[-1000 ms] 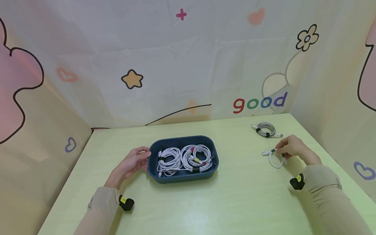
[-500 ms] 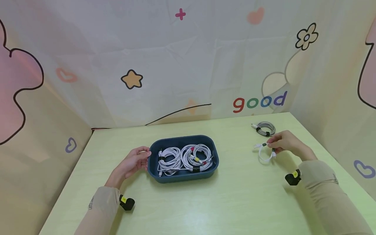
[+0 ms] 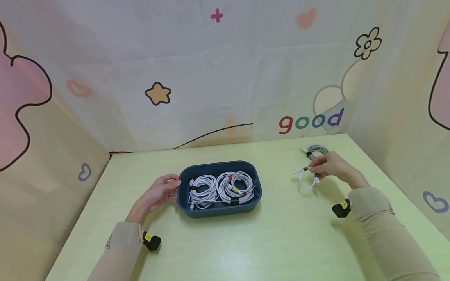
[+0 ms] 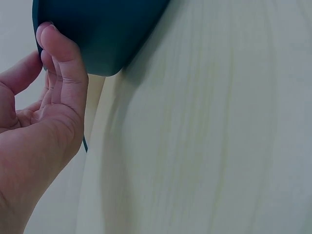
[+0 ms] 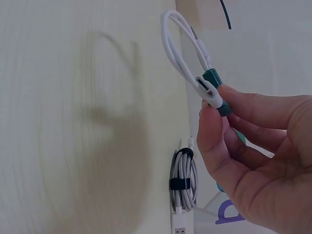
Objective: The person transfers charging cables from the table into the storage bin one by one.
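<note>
A dark blue bin stands on the table, holding several coiled white cables. My left hand grips its left rim between thumb and fingers; the left wrist view shows the fingertips on the bin wall. Off to the right, my right hand pinches a short white USB cable above the table. In the right wrist view this cable hangs in a loop, with dark green ties at the fingertips and a USB-C plug facing the camera.
Behind my right hand lies a coiled grey cable with black ties, partly covered by the hand. Printed cloth walls enclose the table at the back and sides.
My right hand has carried the short white cable leftward and a little farther back, now overlapping the grey coil in the head view. The left hand and bin stay in place.
</note>
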Demonstrator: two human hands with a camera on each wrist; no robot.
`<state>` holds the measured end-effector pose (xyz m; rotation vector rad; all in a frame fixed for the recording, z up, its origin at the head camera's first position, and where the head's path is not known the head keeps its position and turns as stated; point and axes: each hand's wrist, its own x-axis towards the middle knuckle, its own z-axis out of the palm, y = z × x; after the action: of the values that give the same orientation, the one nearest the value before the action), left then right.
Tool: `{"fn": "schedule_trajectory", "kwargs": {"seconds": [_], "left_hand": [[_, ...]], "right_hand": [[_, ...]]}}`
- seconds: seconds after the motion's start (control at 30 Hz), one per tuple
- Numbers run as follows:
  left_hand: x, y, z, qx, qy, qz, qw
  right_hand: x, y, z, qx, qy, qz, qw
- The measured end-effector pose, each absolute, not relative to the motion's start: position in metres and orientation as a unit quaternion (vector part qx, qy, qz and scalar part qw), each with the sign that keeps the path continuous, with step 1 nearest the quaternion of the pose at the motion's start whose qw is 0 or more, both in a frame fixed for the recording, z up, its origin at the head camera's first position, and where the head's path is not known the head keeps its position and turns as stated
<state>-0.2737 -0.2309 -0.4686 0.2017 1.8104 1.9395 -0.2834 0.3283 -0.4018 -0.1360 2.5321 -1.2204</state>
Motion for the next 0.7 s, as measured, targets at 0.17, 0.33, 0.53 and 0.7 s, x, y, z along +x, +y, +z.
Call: {"fn": "schedule_trajectory", "kwargs": {"seconds": [0.17, 0.33, 0.53, 0.7], "left_hand": [[-0.274, -0.231, -0.469, 0.069, 0.664, 0.705, 0.238], [-0.274, -0.231, -0.469, 0.069, 0.666, 0.704, 0.237], [-0.274, -0.23, -0.469, 0.072, 0.663, 0.706, 0.237], [-0.274, -0.23, -0.468, 0.07, 0.664, 0.707, 0.235]], "right_hand": [[-0.285, 0.316, -0.398, -0.058, 0.884, -0.434, 0.165], [-0.288, 0.307, -0.396, -0.065, 0.873, -0.452, 0.168], [-0.289, 0.297, -0.393, -0.073, 0.867, -0.462, 0.172], [-0.29, 0.286, -0.388, -0.086, 0.868, -0.459, 0.169]]}}
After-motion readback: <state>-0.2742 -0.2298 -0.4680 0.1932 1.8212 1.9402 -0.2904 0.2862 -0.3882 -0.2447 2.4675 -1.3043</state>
